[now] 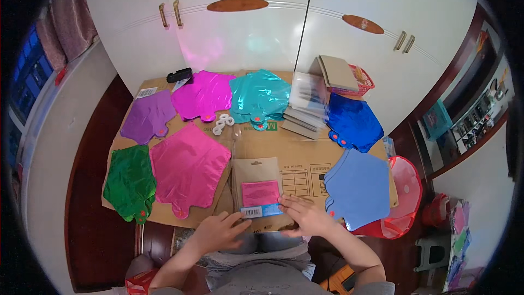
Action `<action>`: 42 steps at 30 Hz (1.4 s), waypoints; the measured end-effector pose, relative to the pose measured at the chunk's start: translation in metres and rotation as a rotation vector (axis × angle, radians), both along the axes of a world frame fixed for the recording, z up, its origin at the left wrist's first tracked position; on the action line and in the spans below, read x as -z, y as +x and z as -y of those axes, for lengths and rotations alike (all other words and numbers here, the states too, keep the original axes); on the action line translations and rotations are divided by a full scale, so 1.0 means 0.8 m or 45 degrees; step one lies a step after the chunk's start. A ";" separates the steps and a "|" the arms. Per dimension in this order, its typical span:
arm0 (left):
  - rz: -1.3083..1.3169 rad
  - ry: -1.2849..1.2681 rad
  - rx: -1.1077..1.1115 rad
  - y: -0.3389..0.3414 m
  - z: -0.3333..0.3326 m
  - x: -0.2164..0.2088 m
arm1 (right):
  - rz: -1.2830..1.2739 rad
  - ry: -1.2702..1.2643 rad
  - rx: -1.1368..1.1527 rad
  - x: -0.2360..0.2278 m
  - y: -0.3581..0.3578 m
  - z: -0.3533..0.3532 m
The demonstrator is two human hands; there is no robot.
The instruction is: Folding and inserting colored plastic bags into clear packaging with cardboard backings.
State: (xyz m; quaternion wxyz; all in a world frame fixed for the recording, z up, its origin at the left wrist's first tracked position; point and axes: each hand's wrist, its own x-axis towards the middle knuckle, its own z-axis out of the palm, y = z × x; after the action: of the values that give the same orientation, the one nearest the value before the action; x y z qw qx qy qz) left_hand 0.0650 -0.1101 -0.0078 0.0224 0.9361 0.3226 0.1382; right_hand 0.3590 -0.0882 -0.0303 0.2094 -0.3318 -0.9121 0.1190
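Flat on the cardboard in front of me lies a clear packet with a tan card back (255,167), a folded pink piece (260,193) and a blue strip with a barcode label (273,210). My left hand (221,231) is at its lower left corner, fingers spread, fingertips by the label. My right hand (307,216) rests stretched fingers on its lower right edge, thumb lower down. Flat, deflated star-shaped foil balloons lie around it: pink (191,169), green (130,180), purple (147,116), magenta (204,94), teal (259,97), dark blue (356,123) and light blue (360,188).
White tape rolls (222,124) lie left of centre on the cardboard sheet (256,142). Behind, a stack of clear packets (307,104) leans beside brown cards (335,72) and a pink basket (364,81). A black object (179,75) sits back left. A red-rimmed container (406,196) stands at right.
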 end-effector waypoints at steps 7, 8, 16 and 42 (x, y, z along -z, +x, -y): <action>0.128 0.203 -0.034 -0.009 0.026 0.049 | 0.045 0.132 0.024 0.007 -0.005 0.032; 0.184 0.191 -0.071 -0.008 0.028 0.050 | 0.054 0.148 0.032 0.010 -0.005 0.033; 0.692 -0.128 -0.333 0.011 0.017 0.056 | -0.144 0.154 0.178 0.023 -0.017 0.031; 1.720 -1.457 -0.575 0.052 0.014 0.034 | -1.385 -1.356 0.414 0.036 -0.026 0.045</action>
State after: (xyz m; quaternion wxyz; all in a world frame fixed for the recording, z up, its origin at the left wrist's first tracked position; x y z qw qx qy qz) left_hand 0.1068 -0.1217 -0.0354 0.6397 0.4168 0.4356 0.4768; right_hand 0.3380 -0.1243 -0.0594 0.4548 -0.4120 -0.4410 0.6549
